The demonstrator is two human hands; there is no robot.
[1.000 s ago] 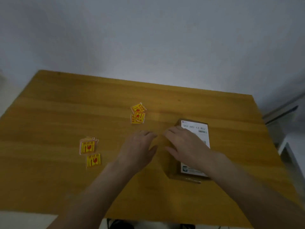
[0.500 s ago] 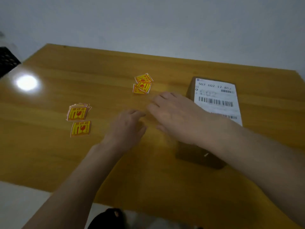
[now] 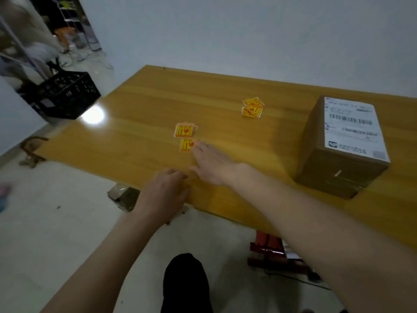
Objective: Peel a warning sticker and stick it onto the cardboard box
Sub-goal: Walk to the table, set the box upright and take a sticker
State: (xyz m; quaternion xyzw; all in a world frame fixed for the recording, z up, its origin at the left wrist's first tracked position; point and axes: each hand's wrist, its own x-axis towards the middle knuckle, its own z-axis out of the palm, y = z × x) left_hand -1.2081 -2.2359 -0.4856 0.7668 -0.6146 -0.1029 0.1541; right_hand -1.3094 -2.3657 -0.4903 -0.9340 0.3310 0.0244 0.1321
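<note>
Right hand [image 3: 214,166] fingertips touch lone warning sticker [image 3: 186,145]

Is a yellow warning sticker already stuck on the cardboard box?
No, the cardboard box shows only a white shipping label on top; no yellow sticker shows.

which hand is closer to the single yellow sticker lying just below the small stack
The right hand: its fingertips reach the single sticker. The left hand rests at the table's near edge, well short of it.

wall [image 3: 248,30] pale grey | floor [image 3: 56,222] light | wood table [image 3: 146,105] w/ glare | black crate [image 3: 67,96] far left
</note>
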